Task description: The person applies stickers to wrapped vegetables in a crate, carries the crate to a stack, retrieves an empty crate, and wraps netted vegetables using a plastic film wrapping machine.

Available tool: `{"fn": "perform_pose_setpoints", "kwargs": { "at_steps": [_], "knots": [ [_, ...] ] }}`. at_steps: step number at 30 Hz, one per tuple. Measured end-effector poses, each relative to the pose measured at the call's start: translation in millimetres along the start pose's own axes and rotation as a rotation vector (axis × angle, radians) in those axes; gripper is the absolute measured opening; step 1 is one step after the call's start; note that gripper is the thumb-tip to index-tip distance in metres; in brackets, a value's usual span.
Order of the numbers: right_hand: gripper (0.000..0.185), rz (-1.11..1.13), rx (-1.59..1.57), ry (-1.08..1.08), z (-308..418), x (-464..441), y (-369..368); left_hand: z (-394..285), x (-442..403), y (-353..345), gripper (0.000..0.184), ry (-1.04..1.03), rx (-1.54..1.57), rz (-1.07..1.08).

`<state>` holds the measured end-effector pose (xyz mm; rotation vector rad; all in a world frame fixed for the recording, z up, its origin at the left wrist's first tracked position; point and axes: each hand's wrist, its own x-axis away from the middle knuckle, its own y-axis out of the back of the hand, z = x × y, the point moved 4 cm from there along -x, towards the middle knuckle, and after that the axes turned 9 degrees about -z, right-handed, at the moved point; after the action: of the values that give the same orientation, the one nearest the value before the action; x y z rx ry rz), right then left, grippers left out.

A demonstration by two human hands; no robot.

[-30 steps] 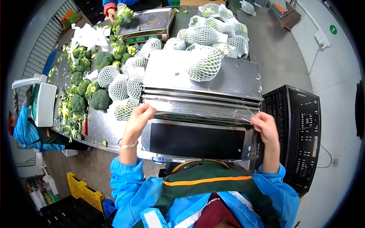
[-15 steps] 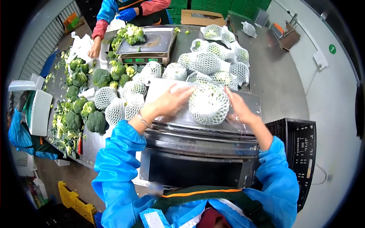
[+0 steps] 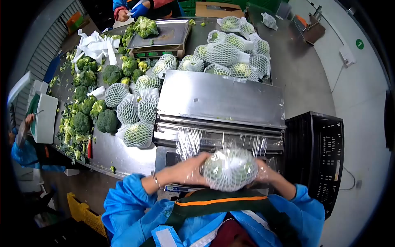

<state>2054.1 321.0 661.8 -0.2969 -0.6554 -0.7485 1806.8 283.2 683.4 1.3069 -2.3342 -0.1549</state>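
Between my two hands is a pale green vegetable head in a white foam net (image 3: 230, 171), held close to my apron. Its exact kind is hidden by the net, and clear film shines over it. My left hand (image 3: 191, 169) grips its left side, fingers partly behind it. On the opposite side my right hand (image 3: 265, 172) presses against it, its fingers mostly hidden. Stretched strands of cling film (image 3: 189, 142) run between the head and the rollers of the wrapping machine (image 3: 222, 125). The machine's metal plate (image 3: 218, 99) lies beyond.
Netted heads (image 3: 224, 53) are piled behind the plate; more (image 3: 138, 133) lie at its left. Loose broccoli (image 3: 108, 121), a red-handled tool (image 3: 89, 149) and a scale (image 3: 158, 39) share the table. A black crate (image 3: 314, 164) stands right. Co-workers are at the back and left.
Both my hands have brought the netted head from the metal plate toward my body, and film now stretches behind it. The co-worker at the back has drawn a hand away from the white nets.
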Motion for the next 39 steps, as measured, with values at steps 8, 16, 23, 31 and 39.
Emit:
{"fn": "perform_pose_setpoints", "kwargs": {
  "at_steps": [8,16,23,31,39],
  "knots": [
    [0.031,0.081,-0.313,0.184,-88,75,-26,55,87,-66,0.031,0.134,0.739,0.017],
    [0.027,-0.696,-1.172,0.102,-64,67,-30,78,62,-44,0.027,0.273,1.18,-0.974],
    [0.027,-0.837,-0.877,-0.295,-242,37,-91,146,98,-167,0.019,0.803,1.125,-0.756],
    [0.046,-0.553,-0.47,-0.193,-210,190,-60,68,28,-187,0.026,0.146,1.541,-0.144],
    [0.058,-0.831,-1.068,0.622,-76,195,22,-123,-25,-99,0.041,-0.524,0.357,-0.412]
  ]
}}
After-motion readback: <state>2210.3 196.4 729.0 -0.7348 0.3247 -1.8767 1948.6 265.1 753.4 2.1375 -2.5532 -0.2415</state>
